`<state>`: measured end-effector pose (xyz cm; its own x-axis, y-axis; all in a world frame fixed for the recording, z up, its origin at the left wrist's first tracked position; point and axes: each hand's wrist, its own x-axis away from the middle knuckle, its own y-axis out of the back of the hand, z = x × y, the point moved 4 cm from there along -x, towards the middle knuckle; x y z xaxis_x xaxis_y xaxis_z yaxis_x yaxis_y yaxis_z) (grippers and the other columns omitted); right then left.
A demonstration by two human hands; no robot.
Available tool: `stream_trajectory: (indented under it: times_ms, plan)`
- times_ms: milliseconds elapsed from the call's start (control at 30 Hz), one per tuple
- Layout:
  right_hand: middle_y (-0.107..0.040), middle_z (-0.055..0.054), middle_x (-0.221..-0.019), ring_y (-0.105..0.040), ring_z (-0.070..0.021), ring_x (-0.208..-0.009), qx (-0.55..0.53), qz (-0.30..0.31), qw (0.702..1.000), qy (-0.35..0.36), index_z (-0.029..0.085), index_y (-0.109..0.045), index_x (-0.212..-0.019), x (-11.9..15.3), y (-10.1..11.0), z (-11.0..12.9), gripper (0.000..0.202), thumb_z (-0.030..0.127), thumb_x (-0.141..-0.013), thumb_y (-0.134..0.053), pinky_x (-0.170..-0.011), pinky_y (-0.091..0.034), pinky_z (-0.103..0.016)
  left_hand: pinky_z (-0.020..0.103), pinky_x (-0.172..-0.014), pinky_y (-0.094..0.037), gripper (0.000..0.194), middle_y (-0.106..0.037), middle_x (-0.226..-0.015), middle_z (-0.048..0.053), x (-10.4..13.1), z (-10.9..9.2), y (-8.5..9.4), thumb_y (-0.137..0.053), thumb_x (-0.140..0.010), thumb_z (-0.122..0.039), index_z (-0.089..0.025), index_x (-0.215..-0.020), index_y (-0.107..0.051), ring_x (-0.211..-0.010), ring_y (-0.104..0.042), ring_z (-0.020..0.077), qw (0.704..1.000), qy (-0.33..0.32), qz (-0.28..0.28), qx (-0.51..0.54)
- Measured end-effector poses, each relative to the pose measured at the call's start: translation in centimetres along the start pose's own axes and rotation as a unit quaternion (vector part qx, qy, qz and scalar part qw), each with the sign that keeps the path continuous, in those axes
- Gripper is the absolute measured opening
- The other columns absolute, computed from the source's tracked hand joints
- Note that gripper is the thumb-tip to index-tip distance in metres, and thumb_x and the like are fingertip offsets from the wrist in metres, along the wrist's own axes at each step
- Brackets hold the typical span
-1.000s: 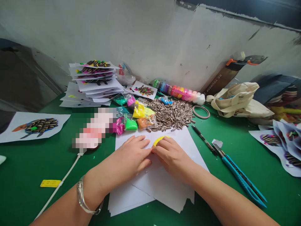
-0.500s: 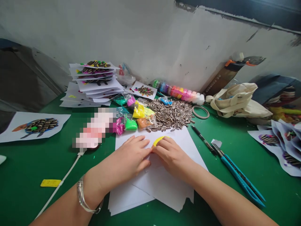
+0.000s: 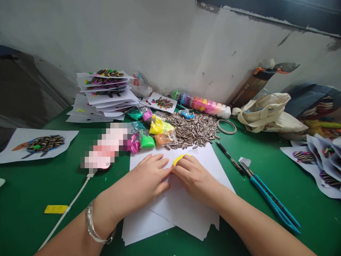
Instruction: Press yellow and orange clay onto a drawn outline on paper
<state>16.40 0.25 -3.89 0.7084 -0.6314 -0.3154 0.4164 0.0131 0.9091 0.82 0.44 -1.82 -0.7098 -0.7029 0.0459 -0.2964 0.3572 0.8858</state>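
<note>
White paper sheets (image 3: 191,220) lie stacked on the green table in front of me. A flat yellow patch of modelling clay (image 3: 179,160) is on the top sheet, partly covered by my right hand (image 3: 195,174), whose fingers are curled and pressed onto it. My left hand (image 3: 149,177) rests palm down on the paper with its fingers apart and holds nothing; its index fingertip reaches the clay's lower left edge, near the right fingertips. The far part of the patch is hidden under the right fingers.
Behind the paper lie sunflower seeds (image 3: 195,129) and bagged clay (image 3: 147,141). A pen (image 3: 229,156) and blue cutter (image 3: 271,199) are at right. A phone-like blurred object (image 3: 106,147) with a white cable and stacked seed pictures (image 3: 112,97) are at left.
The view has shifted very slightly. Both hands stay in nearly the same place on the paper and the clay.
</note>
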Motion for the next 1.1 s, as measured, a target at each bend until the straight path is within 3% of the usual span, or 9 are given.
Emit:
stream_trajectory:
  times_ms: [867,967,1100]
  plan:
    - [-0.062,-0.009,-0.083,-0.049,-0.0202,-0.08,-0.009,0.001,1.0,0.003,0.015,-0.064,-0.089,0.0,0.1,0.1,0.028,0.01,-0.099,-0.039,-0.074,-0.042,-0.035,0.046,-0.103,-0.043,0.011,-0.06,-0.111,0.007,0.0,-0.1,0.1,-0.059,-0.092,-0.022,-0.022,-0.102,-0.064,-0.117,-0.05,0.0276,1.0,-0.002,0.002,-0.002]
    - [-0.062,-0.007,-0.083,-0.052,-0.0188,-0.079,-0.069,-0.051,0.996,-0.04,0.017,-0.064,-0.089,0.2,0.7,-1.0,0.024,0.013,-0.099,-0.042,-0.072,-0.044,-0.032,0.043,-0.099,-0.045,0.012,-0.06,-0.112,0.006,0.0,-0.3,0.3,-0.059,-0.092,-0.023,-0.023,-0.102,-0.065,-0.116,-0.051,0.0274,1.0,-0.004,0.003,-0.002]
    - [-0.064,-0.005,-0.086,-0.056,-0.0165,-0.078,-0.167,-0.152,0.962,-0.154,0.02,-0.064,-0.09,0.9,1.8,-3.5,0.017,0.016,-0.097,-0.049,-0.069,-0.045,-0.029,0.041,-0.094,-0.046,0.014,-0.06,-0.106,0.005,0.1,-0.4,0.6,-0.059,-0.092,-0.023,-0.023,-0.104,-0.065,-0.112,-0.052,0.0267,1.0,-0.008,-0.006,0.005]
